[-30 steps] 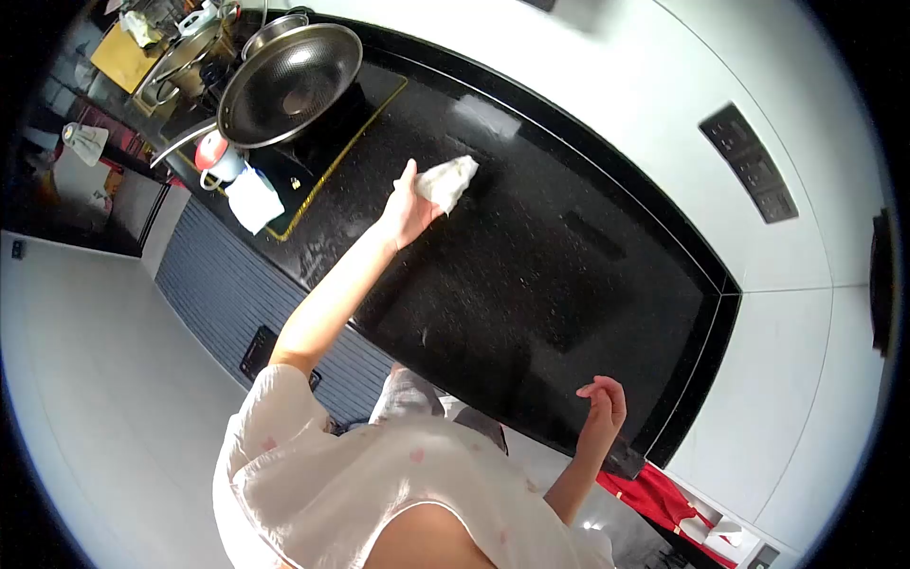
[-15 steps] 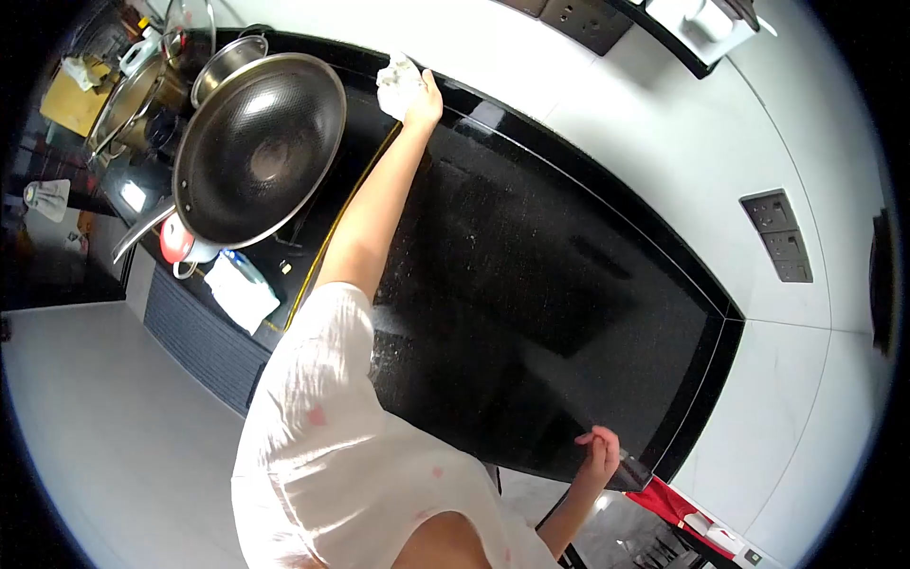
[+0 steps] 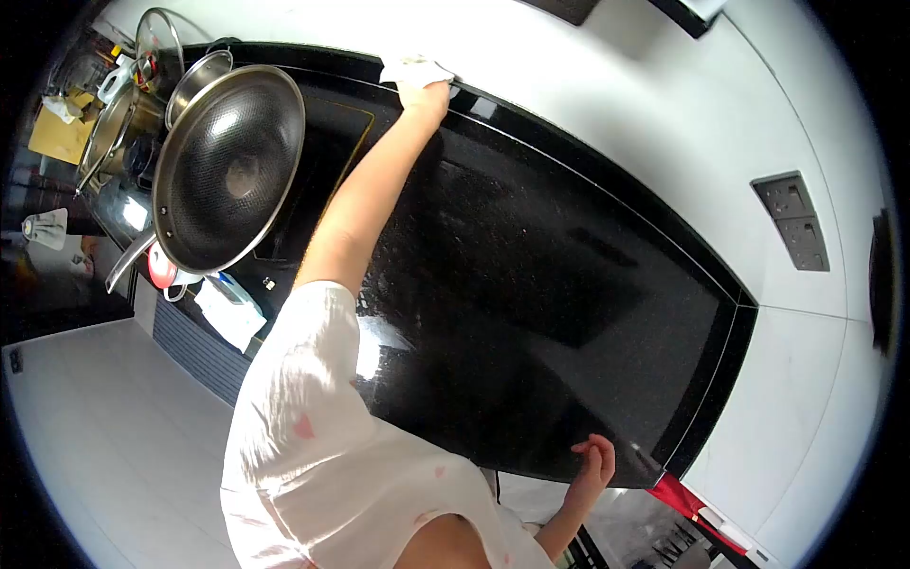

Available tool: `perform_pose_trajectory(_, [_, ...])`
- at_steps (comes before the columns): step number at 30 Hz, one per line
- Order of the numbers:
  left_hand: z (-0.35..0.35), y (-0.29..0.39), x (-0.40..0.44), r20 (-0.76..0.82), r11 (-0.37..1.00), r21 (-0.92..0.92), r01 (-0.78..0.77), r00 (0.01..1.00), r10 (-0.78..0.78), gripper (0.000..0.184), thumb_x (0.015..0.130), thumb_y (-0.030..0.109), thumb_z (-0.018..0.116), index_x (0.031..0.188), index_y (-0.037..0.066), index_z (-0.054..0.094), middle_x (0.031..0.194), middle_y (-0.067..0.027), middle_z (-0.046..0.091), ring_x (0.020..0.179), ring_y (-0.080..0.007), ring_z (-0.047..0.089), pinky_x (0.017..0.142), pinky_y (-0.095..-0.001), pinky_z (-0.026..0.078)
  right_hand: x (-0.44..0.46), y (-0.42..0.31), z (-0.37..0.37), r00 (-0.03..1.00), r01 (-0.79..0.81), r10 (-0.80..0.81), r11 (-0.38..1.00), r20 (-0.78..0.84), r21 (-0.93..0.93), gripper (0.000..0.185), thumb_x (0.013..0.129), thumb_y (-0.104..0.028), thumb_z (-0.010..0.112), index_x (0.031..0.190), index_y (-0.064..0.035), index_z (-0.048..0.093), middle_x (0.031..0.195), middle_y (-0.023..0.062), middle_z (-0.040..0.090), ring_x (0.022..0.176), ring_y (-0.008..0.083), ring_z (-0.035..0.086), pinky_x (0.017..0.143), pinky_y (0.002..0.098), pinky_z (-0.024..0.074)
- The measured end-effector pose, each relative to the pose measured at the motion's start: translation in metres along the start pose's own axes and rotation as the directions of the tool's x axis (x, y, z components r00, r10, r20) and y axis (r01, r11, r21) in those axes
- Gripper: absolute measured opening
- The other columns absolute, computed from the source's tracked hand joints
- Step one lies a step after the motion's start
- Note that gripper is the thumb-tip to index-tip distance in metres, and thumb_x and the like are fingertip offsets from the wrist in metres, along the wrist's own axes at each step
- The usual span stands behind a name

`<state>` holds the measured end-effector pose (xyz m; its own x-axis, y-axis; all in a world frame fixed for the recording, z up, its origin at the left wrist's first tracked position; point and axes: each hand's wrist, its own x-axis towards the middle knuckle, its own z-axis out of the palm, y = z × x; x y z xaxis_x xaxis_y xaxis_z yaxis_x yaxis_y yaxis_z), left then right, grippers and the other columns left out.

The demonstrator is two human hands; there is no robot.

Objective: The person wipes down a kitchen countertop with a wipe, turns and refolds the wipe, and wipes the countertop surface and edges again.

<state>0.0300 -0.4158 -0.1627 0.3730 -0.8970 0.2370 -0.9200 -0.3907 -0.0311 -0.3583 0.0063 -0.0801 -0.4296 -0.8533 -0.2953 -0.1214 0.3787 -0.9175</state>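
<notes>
My left hand (image 3: 423,99) reaches to the far edge of the black countertop (image 3: 531,284), closed on a white cloth (image 3: 413,70). The crumpled cloth presses against the raised back ledge, where the counter meets the white wall. Part of the cloth is hidden under my fingers. Low on the right, my right hand (image 3: 595,463) hovers by the counter's front edge. Its fingers are loosely bent and apart, with nothing in them. Left of my outstretched arm stands a large dark wok (image 3: 232,171) with a metal handle.
Behind the wok are a steel pot (image 3: 116,133), a smaller pan (image 3: 197,87) and a glass lid (image 3: 158,45). A red-and-white enamel mug (image 3: 163,268) and a white-and-blue packet (image 3: 230,311) sit near the front left. Wall sockets (image 3: 791,220) are at right; something red (image 3: 678,495) hangs below the counter corner.
My left hand and the cloth have shifted slightly right along the back ledge, the cloth now spread flatter. The view has turned a little, moving the wok leftward. My right hand stays nearly where it was.
</notes>
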Motion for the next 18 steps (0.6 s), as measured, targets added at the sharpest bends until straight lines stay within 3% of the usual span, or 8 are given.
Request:
perform_pose_trajectory(5, [0.018, 0.058, -0.036, -0.2, 0.996, -0.004, -0.091, 0.976, 0.088, 0.029, 0.074, 0.013, 0.04, 0.096, -0.004, 0.051, 0.099, -0.0196, 0.051, 0.093, -0.0289, 0.048, 0.085, -0.0396, 0.033, -0.001, 0.01, -0.013, 0.999, -0.032, 0.033, 0.998, -0.013, 0.056, 0.015, 0.08, -0.005, 0.041, 0.085, 0.0001, 0.054, 0.069, 0.0057, 0.054, 0.065, 0.0143, 0.051, 0.067, 0.0267, 0.0407])
perform_pose_trajectory(7, [0.02, 0.092, -0.049, -0.146, 0.992, -0.032, -0.121, 0.983, 0.115, 0.028, 0.072, 0.013, 0.042, 0.092, -0.003, 0.054, 0.096, -0.0189, 0.052, 0.091, -0.0277, 0.048, 0.083, -0.0396, 0.033, -0.001, 0.017, -0.024, 0.999, -0.034, 0.035, 0.997, -0.008, 0.069, 0.015, 0.08, -0.005, 0.042, 0.087, 0.0003, 0.054, 0.07, 0.006, 0.054, 0.067, 0.0144, 0.052, 0.068, 0.0255, 0.0407])
perform_pose_trajectory(9, [0.011, 0.127, -0.072, -0.194, 0.98, -0.045, -0.192, 0.964, 0.18, 0.025, 0.071, 0.012, 0.043, 0.087, -0.003, 0.056, 0.09, -0.0177, 0.053, 0.086, -0.0272, 0.049, 0.082, -0.039, 0.032, 0.0, 0.026, -0.038, 1.0, -0.026, 0.025, 0.995, 0.01, 0.101, 0.016, 0.081, -0.006, 0.043, 0.09, 0.0008, 0.054, 0.073, 0.0069, 0.055, 0.069, 0.0151, 0.053, 0.067, 0.0233, 0.0408])
perform_pose_trajectory(11, [-0.018, 0.161, -0.101, -0.156, 0.974, -0.129, -0.186, 0.974, 0.165, 0.027, 0.072, 0.012, 0.041, 0.089, -0.004, 0.054, 0.092, -0.0187, 0.052, 0.089, -0.0279, 0.048, 0.084, -0.0389, 0.032, 0.0, 0.033, -0.054, 1.0, -0.024, 0.025, 0.996, -0.01, 0.086, 0.015, 0.081, -0.006, 0.043, 0.09, 0.0009, 0.054, 0.073, 0.007, 0.055, 0.069, 0.015, 0.053, 0.067, 0.0233, 0.0409])
perform_pose_trajectory(13, [-0.01, 0.201, -0.126, -0.337, 0.981, -0.133, -0.143, 0.937, 0.091, 0.029, 0.077, 0.01, 0.037, 0.101, 0.0, 0.051, 0.102, -0.0157, 0.049, 0.1, -0.0264, 0.043, 0.09, -0.0378, 0.028, 0.004, 0.042, -0.071, 0.999, -0.023, 0.026, 0.995, -0.024, 0.101, 0.015, 0.081, -0.006, 0.043, 0.09, 0.0011, 0.053, 0.072, 0.007, 0.055, 0.069, 0.0148, 0.053, 0.067, 0.0234, 0.0409])
perform_pose_trajectory(14, [-0.004, 0.219, -0.13, -0.296, 0.958, -0.15, -0.244, 0.936, 0.192, 0.034, 0.074, 0.01, 0.037, 0.103, -0.007, 0.046, 0.097, -0.0197, 0.048, 0.092, -0.029, 0.045, 0.084, -0.0382, 0.032, 0.005, 0.046, -0.081, 0.999, -0.027, 0.031, 0.993, -0.026, 0.119, 0.015, 0.081, -0.006, 0.043, 0.089, 0.0012, 0.053, 0.072, 0.007, 0.055, 0.069, 0.0148, 0.053, 0.067, 0.0234, 0.0408])
perform_pose_trajectory(15, [-0.006, 0.236, -0.145, -0.491, 0.936, -0.199, -0.29, 0.856, 0.161, 0.04, 0.074, 0.009, 0.036, 0.11, -0.008, 0.04, 0.1, -0.021, 0.048, 0.097, -0.0315, 0.043, 0.088, -0.0395, 0.03, 0.008, 0.051, -0.091, 0.999, -0.03, 0.034, 0.99, -0.029, 0.139, 0.015, 0.081, -0.006, 0.043, 0.089, 0.0012, 0.053, 0.072, 0.007, 0.055, 0.069, 0.0147, 0.052, 0.067, 0.0233, 0.0408])
perform_pose_trajectory(18, [-0.016, 0.294, -0.18, -0.358, 0.876, -0.337, -0.345, 0.908, 0.22, 0.044, 0.074, 0.009, 0.036, 0.115, -0.009, 0.035, 0.113, -0.0241, 0.041, 0.11, -0.0336, 0.037, 0.096, -0.0402, 0.023, 0.016, 0.064, -0.129, 0.995, -0.057, 0.07, 0.982, -0.066, 0.177, 0.015, 0.08, -0.006, 0.044, 0.089, 0.0015, 0.053, 0.072, 0.0071, 0.055, 0.068, 0.0145, 0.052, 0.068, 0.0234, 0.0407])
